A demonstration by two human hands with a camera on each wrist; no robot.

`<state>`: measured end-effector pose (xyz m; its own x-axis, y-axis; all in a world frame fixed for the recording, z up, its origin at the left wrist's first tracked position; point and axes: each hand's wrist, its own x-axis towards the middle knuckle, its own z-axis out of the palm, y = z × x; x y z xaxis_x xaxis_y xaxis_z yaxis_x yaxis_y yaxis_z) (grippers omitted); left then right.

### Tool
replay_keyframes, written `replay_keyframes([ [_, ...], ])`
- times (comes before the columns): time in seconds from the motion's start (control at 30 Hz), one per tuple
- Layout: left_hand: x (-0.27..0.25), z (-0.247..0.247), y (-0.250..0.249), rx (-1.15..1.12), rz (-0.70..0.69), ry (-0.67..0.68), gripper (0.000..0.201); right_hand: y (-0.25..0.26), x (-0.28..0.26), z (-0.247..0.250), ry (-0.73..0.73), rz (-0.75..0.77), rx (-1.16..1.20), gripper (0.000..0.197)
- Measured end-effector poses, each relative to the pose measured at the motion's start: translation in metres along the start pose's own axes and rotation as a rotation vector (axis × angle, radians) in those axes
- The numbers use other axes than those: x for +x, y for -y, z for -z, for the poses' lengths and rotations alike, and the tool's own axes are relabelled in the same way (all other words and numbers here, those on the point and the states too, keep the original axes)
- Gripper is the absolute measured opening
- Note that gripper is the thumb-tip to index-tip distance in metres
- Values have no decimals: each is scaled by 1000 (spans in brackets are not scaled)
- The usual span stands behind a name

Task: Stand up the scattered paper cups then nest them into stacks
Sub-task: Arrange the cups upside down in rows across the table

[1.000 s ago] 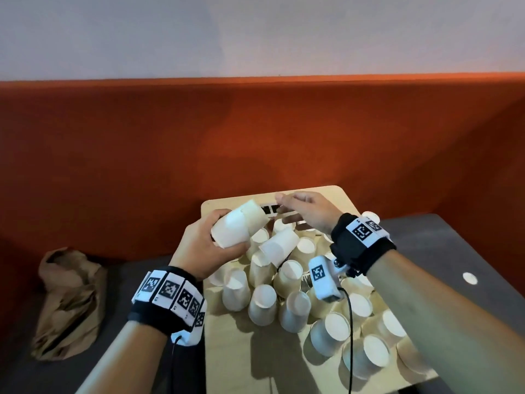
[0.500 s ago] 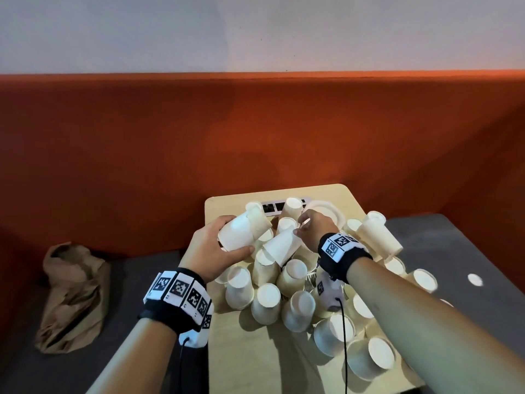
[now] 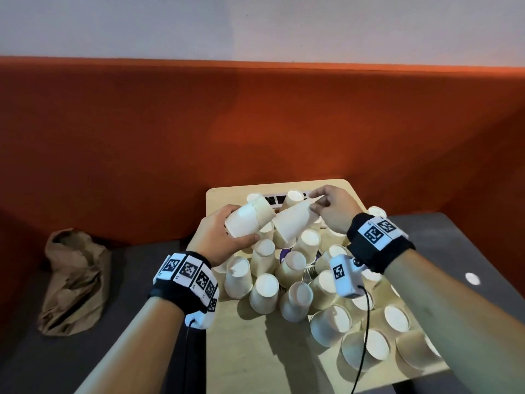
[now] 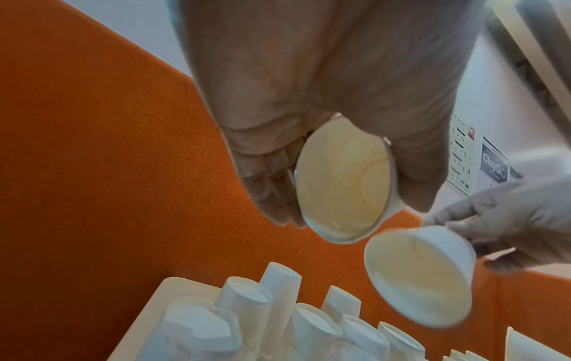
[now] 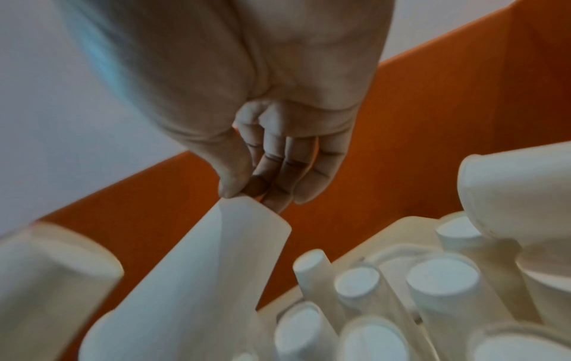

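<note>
above upturned cups (image 3: 264, 292), left hand (image 3: 220, 241) grips nested cups (image 3: 250, 216); right hand (image 3: 333, 207) pinches one cup (image 3: 292, 223).

Two hands are at frame centre. The left hand (image 3: 218, 237) holds one stack (image 3: 250, 218) of at least two cups, and the right hand (image 3: 332, 211) holds one cup (image 3: 292, 223). Roughly twenty cups (image 3: 265, 291) crowd one table (image 3: 241, 351); overlap hides the exact number. One bag (image 3: 74, 280) is at lower left.

Looks like an office breakout or café-style seating nook. Orange upholstered partition (image 3: 255, 123) runs behind a small light-wood table (image 3: 244, 351), with a dark grey bench seat (image 3: 468, 245) alongside. Plain pale wall (image 3: 255, 24) above. Printed notices, one reading "ClayGo" (image 4: 493, 166), hang on the wall. Crumpled brown paper bag (image 3: 74, 280) on the seat.
</note>
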<state>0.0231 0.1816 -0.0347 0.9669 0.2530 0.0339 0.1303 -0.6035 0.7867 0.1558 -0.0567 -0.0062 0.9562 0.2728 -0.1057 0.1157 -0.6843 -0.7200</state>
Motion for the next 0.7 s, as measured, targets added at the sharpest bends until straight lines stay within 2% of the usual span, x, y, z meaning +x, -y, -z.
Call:
replay_keyframes([
  [0.17,1,-3,-6,55,64,31,69,15,-13,41,-122,137,61,21],
  [0.27,0,-6,-17,26,57,51,73,18,-19,53,-147,175,96,25],
  [0.53,4,-18,-50,-226,-19,96,119,11,-30,47,-73,222,156,23],
  [0.7,8,-28,-64,-373,-33,113,136,13,-32,48,-70,261,201,24],
])
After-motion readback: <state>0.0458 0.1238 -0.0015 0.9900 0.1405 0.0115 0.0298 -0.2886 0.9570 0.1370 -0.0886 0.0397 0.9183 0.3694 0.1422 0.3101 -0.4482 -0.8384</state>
